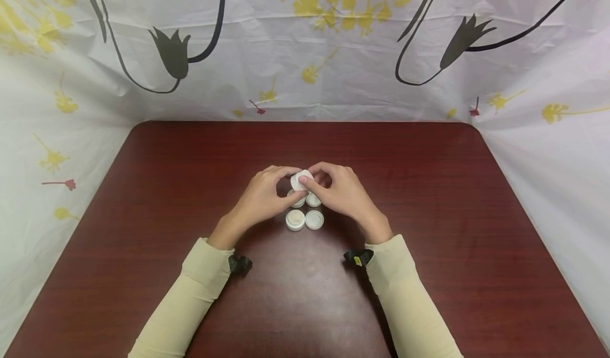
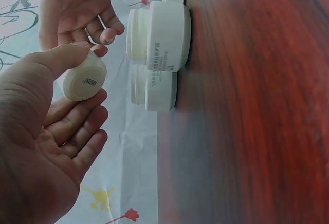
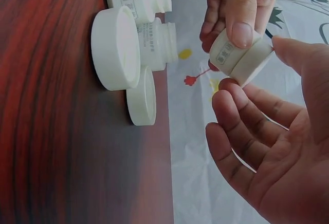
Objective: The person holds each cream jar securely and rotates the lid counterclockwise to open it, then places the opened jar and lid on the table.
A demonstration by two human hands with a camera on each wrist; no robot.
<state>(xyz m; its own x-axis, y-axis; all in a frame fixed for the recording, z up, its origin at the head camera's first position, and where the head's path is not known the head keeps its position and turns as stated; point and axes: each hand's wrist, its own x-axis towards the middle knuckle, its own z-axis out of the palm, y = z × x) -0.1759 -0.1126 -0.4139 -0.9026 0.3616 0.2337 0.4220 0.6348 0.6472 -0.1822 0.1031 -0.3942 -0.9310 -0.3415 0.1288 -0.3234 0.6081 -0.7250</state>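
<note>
A small white cream jar [image 1: 299, 182] with its lid on is held up between both hands. My left hand [image 1: 264, 193] grips the jar's labelled body, its thumb across the side in the right wrist view. My right hand [image 1: 342, 189] pinches the lid [image 3: 253, 63] between thumb and fingertips. The jar is tilted, and the left wrist view shows a dark stamp on its base. Below the hands stand two uncapped jars, the front one [image 1: 295, 220] and the rear one [image 2: 160, 88], partly hidden in the head view. Beside them lie a front lid [image 1: 314, 220] and a rear lid [image 1: 313, 199].
Everything stands on a dark red wood table [image 1: 305, 294] with rounded far corners. A white patterned cloth [image 1: 305, 93] hangs behind it and along both sides. Dark wrist devices [image 1: 240, 265] sit at the sleeve cuffs.
</note>
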